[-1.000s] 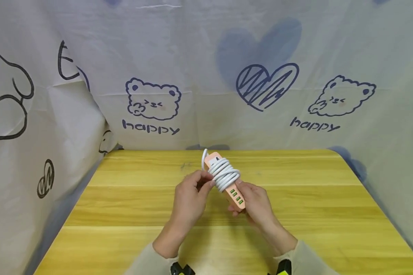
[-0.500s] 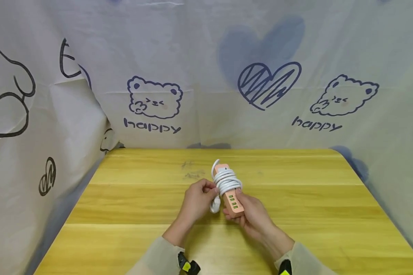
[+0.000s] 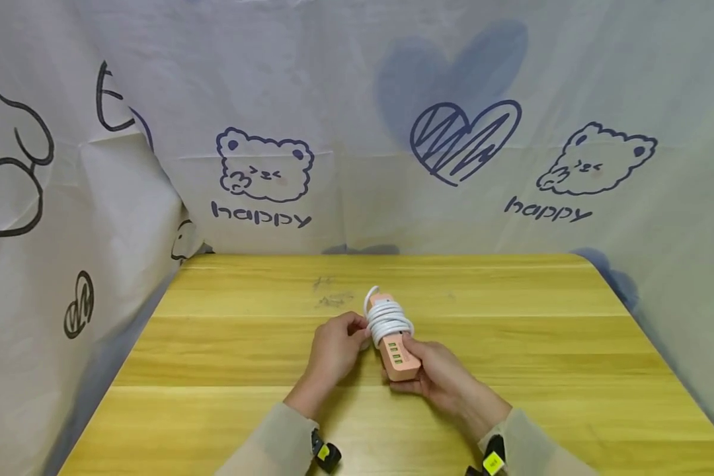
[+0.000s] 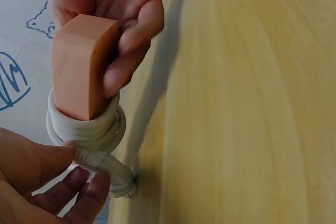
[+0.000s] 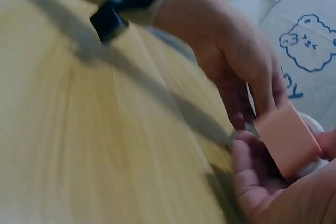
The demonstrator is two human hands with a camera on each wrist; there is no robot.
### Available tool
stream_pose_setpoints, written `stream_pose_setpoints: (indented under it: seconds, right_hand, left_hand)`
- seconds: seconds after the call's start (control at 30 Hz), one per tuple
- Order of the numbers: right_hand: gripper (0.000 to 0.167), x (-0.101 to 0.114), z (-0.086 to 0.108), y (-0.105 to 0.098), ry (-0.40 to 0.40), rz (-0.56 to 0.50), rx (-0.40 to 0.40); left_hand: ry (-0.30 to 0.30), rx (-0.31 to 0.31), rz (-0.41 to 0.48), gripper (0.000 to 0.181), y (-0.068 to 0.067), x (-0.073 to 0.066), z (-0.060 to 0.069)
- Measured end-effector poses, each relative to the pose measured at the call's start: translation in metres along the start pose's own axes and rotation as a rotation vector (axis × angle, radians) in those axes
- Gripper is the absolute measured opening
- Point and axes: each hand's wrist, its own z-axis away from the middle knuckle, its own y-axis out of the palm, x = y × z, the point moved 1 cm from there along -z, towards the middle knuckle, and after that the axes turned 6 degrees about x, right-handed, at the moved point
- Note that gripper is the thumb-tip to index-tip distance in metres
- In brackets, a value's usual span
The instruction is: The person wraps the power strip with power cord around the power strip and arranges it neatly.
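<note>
A peach-coloured power strip (image 3: 401, 367) with green USB ports is held above the table, its white cord (image 3: 388, 318) wound in several turns round its middle. My right hand (image 3: 446, 378) grips the strip's near end, thumb on top and fingers beneath. On the left side of the coils, my left hand (image 3: 335, 348) pinches the cord with thumb and fingers. In the left wrist view, the thick white plug end (image 4: 116, 174) lies by my left fingertips (image 4: 97, 187), below the coils. A cord loop rises past the strip's far end. The plug's prongs are not clear to see.
Beneath both hands lies a wood-grain table (image 3: 547, 370). A pale cloth (image 3: 357, 198) printed with bears and hearts hangs behind it and at both sides. Each wrist wears a dark strap with a yellow tag, such as the left strap (image 3: 326, 455).
Both hands and the strip have come lower and nearer, and the strip has turned more upright in the head view. The plug hung below my left hand half a second ago; there it is now hidden.
</note>
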Motion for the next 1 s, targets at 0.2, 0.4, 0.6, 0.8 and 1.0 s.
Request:
stream_pose_setpoints:
  seconds: [0.2, 0.4, 0.6, 0.8, 1.0]
  right_hand:
    - [0.046, 0.006, 0.004, -0.01, 0.092, 0.414, -0.052]
    - [0.047, 0.015, 0.006, -0.004, 0.082, 0.95, -0.21]
    - [0.051, 0.023, 0.01, -0.006, 0.049, 1.291, -0.355]
    - [0.045, 0.025, 0.01, -0.005, -0.034, 1.189, -0.333]
    - [0.048, 0.012, 0.006, 0.004, -0.026, 0.903, -0.285]
  left_hand:
    - [0.092, -0.002, -0.174, 0.005, 0.005, -0.004, 0.002]
    - [0.191, -0.074, -0.432, 0.008, 0.007, -0.006, 0.002]
    - [0.228, -0.082, -0.486, 0.008, 0.006, -0.002, 0.0]
    - [0.232, -0.1, -0.465, 0.011, 0.0, 0.0, -0.004]
    - [0.186, -0.067, -0.388, 0.011, 0.0, 0.0, -0.011]
